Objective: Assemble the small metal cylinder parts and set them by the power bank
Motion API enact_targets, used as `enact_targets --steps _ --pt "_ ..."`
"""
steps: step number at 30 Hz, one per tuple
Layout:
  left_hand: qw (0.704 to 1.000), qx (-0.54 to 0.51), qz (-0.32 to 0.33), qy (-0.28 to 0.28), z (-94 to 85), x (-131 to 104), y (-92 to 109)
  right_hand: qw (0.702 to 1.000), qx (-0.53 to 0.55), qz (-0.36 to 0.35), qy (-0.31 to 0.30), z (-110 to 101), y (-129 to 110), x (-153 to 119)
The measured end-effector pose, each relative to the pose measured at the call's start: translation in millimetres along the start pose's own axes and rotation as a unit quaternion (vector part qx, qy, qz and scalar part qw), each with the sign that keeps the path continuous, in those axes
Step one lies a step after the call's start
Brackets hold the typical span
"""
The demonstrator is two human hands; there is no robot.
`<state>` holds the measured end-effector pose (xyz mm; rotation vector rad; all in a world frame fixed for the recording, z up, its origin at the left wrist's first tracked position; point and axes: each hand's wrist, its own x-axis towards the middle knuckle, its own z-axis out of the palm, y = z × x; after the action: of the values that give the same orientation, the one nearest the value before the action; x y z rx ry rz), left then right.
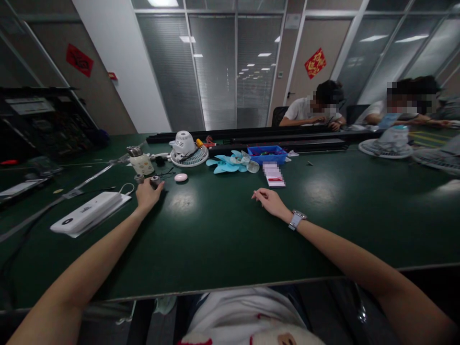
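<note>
My left hand is at the left of the green table, its fingers round a small metallic cylinder. A similar small cylinder stands just left of the fingers. Behind them is a cream bottle with a metal lid, and a pink oval object lies to the right. My right hand, with a watch on the wrist, rests on the table with its fingers curled together; whatever they hold, if anything, is too small to name. Beyond it lies a notepad with a red item on it.
A white power bank-like device lies at the left. Toward the back are a fan part, blue fan blades, a blue tray and long black bars. Two people sit across at the right, near more fan parts.
</note>
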<state>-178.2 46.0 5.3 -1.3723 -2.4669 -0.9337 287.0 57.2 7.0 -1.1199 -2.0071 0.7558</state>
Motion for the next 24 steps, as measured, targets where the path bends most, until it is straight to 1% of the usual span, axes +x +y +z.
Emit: enact_targets --steps 2,3,4,6,8,10,12,13,15,17,19,21,24 --pt "1.0 -0.004 0.015 -0.004 -4.3 -3.7 3.6 1.0 -0.003 0.004 0.001 -0.7 -1.0 -0.5" --pt "0.999 -0.014 0.029 -0.011 -6.6 -9.2 9.2 1.0 -0.005 0.005 0.002 -1.1 -2.0 -1.0" --pt "0.998 -0.029 0.049 -0.022 -8.8 -17.2 17.7 1.0 -0.006 0.006 0.002 -1.6 -3.1 -1.5" --pt "0.989 -0.077 0.109 -0.063 -12.5 -40.5 42.3 1.0 -0.006 0.007 0.003 -2.2 -4.8 -2.5" --pt "0.966 -0.136 0.18 -0.128 -14.4 -70.5 73.0 1.0 -0.009 0.004 0.002 -2.4 -4.9 -3.0" --pt "0.93 -0.193 0.247 -0.193 -14.7 -102.0 102.9 1.0 -0.022 -0.005 0.003 -2.5 -3.5 -3.5" --pt "0.898 -0.225 0.298 -0.232 -14.4 -129.8 126.3 0.999 -0.042 -0.026 0.005 -2.2 -2.9 -4.4" --pt "0.887 -0.235 0.314 -0.244 -14.3 -141.2 134.6 0.998 -0.051 -0.041 0.006 -1.7 -4.0 -5.3" --pt "0.874 -0.248 0.329 -0.258 -14.7 -158.3 144.8 0.996 -0.054 -0.072 0.004 0.7 -10.6 -7.7" --pt "0.867 -0.259 0.336 -0.263 -15.7 -168.5 148.5 0.995 -0.033 -0.091 -0.009 5.6 -23.5 -10.7" --pt "0.862 -0.261 0.348 -0.26 -16.4 -173.6 148.6 0.994 0.004 -0.099 -0.036 12.8 -40.0 -13.7" --pt "0.86 -0.259 0.36 -0.253 -16.3 -175.5 147.6 0.989 0.04 -0.128 -0.066 21.1 -55.9 -15.5" --pt "0.857 -0.259 0.369 -0.251 -15.5 -175.3 146.6 0.979 0.067 -0.169 -0.09 31.6 -71.3 -14.6"
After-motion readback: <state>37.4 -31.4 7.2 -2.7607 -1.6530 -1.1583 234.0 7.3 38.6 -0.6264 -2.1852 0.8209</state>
